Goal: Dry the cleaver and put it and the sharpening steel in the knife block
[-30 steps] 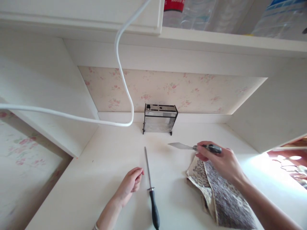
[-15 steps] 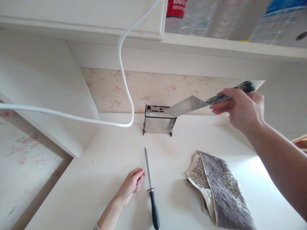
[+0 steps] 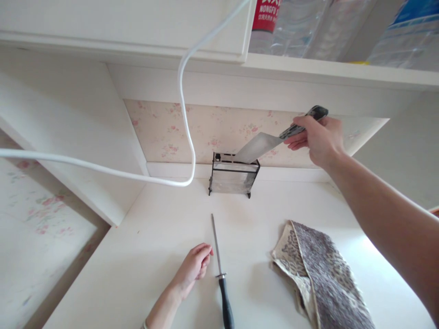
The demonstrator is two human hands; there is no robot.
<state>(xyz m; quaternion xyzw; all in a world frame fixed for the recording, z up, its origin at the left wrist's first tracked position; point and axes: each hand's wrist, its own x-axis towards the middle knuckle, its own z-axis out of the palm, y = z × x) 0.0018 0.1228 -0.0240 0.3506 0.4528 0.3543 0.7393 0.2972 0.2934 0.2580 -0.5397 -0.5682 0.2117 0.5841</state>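
The right hand (image 3: 320,139) is closed around the dark handle of a knife (image 3: 260,147). The broad, flat steel blade slopes down, its tip at the slotted top of the knife block (image 3: 233,176), a clear-walled box in a black frame against the floral back wall. The left hand (image 3: 194,267) rests loosely curled and empty on the smooth white counter (image 3: 137,256), just beside a honing steel (image 3: 221,274) with a thin round rod and black handle. A folded patterned cloth (image 3: 318,278) lies to the right.
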